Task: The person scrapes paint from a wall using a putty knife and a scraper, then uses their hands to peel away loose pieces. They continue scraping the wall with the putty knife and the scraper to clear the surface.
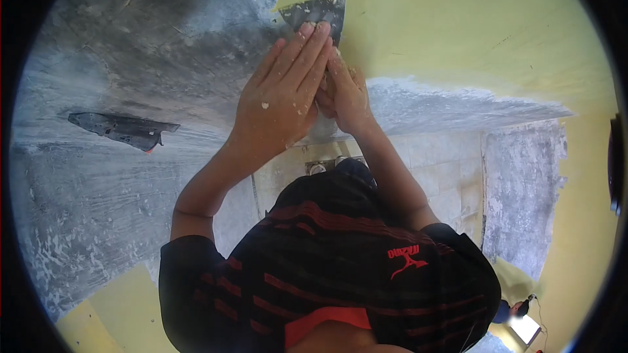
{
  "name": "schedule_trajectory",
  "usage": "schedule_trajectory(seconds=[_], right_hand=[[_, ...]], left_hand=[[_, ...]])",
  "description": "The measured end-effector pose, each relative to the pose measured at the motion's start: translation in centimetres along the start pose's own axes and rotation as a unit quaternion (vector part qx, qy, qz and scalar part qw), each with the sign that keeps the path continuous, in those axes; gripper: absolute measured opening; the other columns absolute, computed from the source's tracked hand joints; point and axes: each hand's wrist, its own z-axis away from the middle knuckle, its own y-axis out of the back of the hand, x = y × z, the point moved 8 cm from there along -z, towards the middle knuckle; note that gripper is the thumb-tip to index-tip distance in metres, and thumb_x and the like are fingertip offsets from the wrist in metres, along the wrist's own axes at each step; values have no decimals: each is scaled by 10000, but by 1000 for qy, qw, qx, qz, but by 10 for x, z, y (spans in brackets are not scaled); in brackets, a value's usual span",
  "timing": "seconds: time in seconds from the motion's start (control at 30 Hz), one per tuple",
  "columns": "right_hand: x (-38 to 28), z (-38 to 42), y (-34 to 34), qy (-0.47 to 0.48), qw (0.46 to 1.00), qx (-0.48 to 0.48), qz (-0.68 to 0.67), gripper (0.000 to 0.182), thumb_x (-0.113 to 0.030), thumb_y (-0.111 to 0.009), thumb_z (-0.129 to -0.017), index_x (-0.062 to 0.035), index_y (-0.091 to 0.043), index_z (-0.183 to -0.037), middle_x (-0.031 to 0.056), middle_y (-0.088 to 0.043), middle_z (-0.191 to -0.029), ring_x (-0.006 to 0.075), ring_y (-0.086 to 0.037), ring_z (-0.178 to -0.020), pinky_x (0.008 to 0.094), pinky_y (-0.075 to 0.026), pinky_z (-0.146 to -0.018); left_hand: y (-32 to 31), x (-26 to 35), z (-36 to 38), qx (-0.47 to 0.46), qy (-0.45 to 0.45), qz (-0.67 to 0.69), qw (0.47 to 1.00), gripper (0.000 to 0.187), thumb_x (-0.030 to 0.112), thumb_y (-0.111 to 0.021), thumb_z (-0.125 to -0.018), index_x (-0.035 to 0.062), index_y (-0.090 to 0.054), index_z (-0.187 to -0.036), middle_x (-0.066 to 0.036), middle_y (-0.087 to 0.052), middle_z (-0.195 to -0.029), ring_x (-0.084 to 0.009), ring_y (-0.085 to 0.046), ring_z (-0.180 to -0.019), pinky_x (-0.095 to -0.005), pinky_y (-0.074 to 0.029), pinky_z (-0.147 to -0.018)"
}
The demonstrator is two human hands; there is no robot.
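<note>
A putty knife (320, 13) with a wide, pale-speckled blade lies against the wall, at the border between grey bare surface and yellow-green paint (445, 19). My right hand (347, 97) is closed around its handle, which is mostly hidden. Stretched flat, the fingers of my left hand (281, 91) lie over the base of the blade and beside the right thumb. Pale flecks stick to both hands.
Bare grey wall (190, 39) spreads to the left, where a dark, torn-edged curved piece (121, 129) sits. Pale floor tiles (432, 163) show below. Another person (513, 310) is at the far lower right. A dark object (615, 163) is at the right edge.
</note>
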Motion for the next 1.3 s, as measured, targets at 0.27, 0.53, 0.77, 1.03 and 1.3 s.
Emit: schedule_trajectory(seconds=[0.27, 0.53, 0.77, 1.03, 1.3], right_hand=[[62, 21, 22, -75, 996, -12, -35, 448, -444, -448, -1146, -115, -535, -853, -41, -401, -579, 78, -358, -434, 267, -249, -395], [55, 20, 26, -62, 997, 1, 42, 537, -469, -424, -1152, -84, -531, -793, -30, -408, -568, 87, -359, -428, 272, -260, -400], [66, 16, 30, -50, 998, -6, 45, 530, -466, -418, -1155, -92, -541, -800, -25, -454, -604, 75, -380, -456, 272, -267, -407], [35, 0, 17, 97, 982, -62, 149, 458, -425, -436, -1145, -52, -630, -960, -14, -486, -622, 71, -395, -491, 277, -291, -430], [58, 16, 14, 1, 998, -26, 59, 468, -441, -417, -1152, -66, -614, -952, -22, -465, -607, 70, -368, -455, 278, -270, -400]], left_hand=[[-17, 5, 21, -101, -18, 114, 988, 819, 117, -688, -828, -13, -421, -1591, -144, -385, -1694, -290, -359, -1575, -469, -300, -1294], [-30, -8, 15, -33, -22, 182, 982, 665, 282, -701, -954, -8, -523, -1526, -133, -503, -1617, -277, -458, -1512, -449, -376, -1253], [-46, -9, 19, -13, 0, 151, 988, 771, 470, -715, -961, 9, -517, -1547, -129, -483, -1639, -296, -444, -1526, -466, -361, -1250], [-32, -15, 8, 33, -2, 146, 989, 842, 519, -773, -898, 13, -541, -1531, -113, -495, -1634, -293, -443, -1529, -489, -356, -1242], [-34, -12, 18, -2, 18, 172, 985, 856, 536, -788, -878, 10, -563, -1513, -109, -520, -1616, -286, -456, -1522, -487, -359, -1241]])
